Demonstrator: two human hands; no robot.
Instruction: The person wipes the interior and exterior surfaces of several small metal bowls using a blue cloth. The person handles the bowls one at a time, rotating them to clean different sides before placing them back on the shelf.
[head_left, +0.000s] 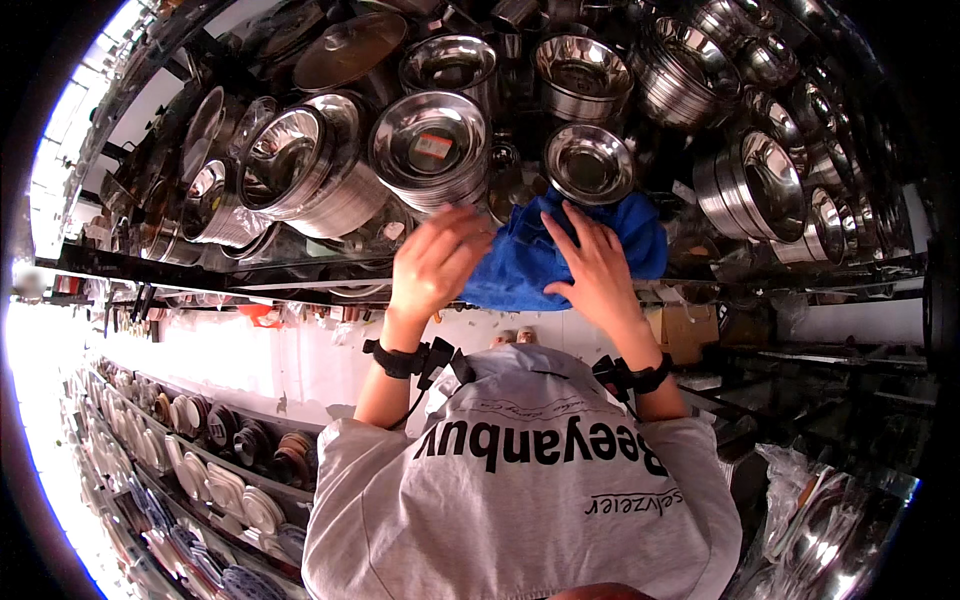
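My right hand (596, 266) lies on a crumpled blue cloth (517, 262) with its fingers spread. The cloth sits at the shelf's front edge, partly hanging over it. A small stainless steel bowl (589, 161) stands just beyond the fingertips, touching or very close to the cloth. My left hand (441, 259) is slightly blurred at the cloth's left side, its fingers bent and close together. Whether it grips anything is hidden. Right behind it rises a tall stack of steel basins (431, 142), the top one bearing an orange-and-white label.
More stacked basins (281, 161) stand at the left and steel pots (765, 187) at the right. A lidded pot (352, 49) is at the back. The shelf edge (337, 283) runs across before me. Racks of plates (225, 487) stand behind me on the left, a cardboard box (686, 334) below right.
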